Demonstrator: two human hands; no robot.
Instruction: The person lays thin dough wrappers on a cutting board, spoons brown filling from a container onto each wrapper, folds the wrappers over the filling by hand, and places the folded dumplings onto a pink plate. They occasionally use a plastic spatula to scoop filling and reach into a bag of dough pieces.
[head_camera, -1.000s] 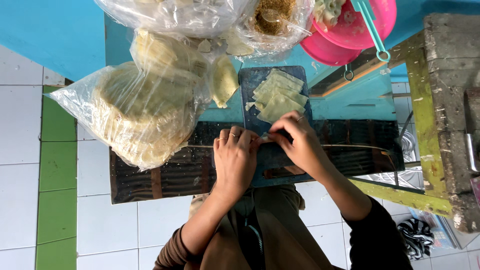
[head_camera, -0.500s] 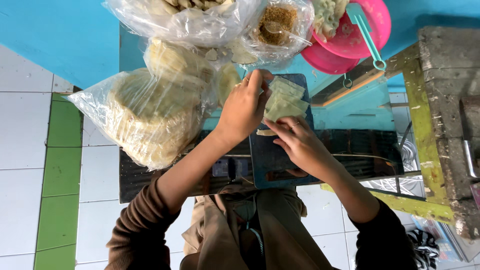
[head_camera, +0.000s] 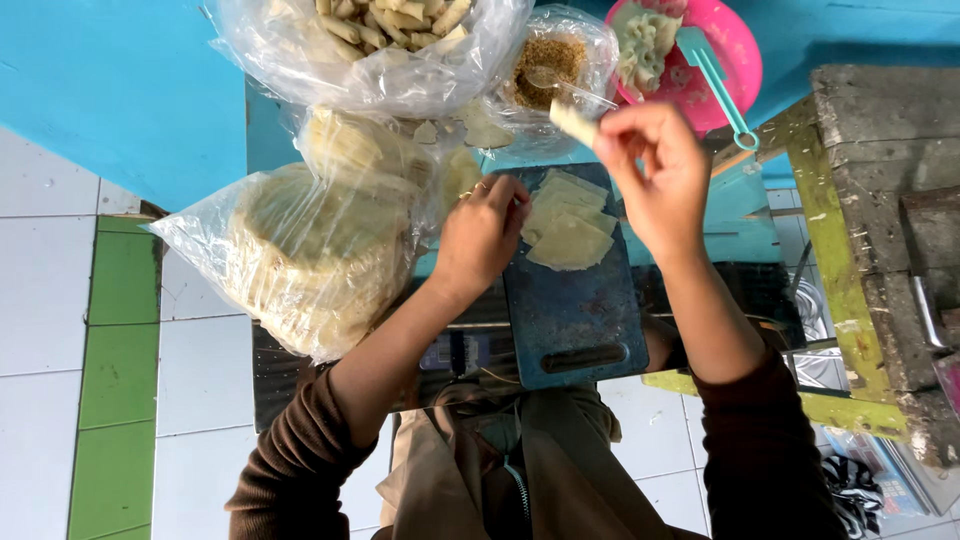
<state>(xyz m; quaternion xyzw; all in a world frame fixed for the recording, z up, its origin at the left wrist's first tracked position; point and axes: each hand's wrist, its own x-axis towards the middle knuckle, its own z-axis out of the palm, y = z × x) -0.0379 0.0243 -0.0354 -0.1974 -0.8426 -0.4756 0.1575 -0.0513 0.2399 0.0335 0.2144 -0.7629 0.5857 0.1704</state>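
A dark blue cutting board (head_camera: 575, 310) lies in front of me with a small pile of pale square dough sheets (head_camera: 568, 222) at its far end. My left hand (head_camera: 483, 232) rests on the left edge of that pile, fingers bent on a sheet. My right hand (head_camera: 652, 170) is raised above the board's far right corner and pinches a small rolled pale dough piece (head_camera: 572, 122) between thumb and fingers, close to a clear bag of brown filling (head_camera: 550, 62).
A large clear bag of round pale wrappers (head_camera: 300, 262) lies to the left. Another bag of rolled pieces (head_camera: 375, 35) sits at the back. A pink bowl (head_camera: 715, 62) with a teal utensil stands at the back right. A worn wooden bench (head_camera: 880, 220) is on the right.
My right hand has lifted from the board up toward the filling bag with a rolled piece. My left hand has come down from the back onto the sheet pile.
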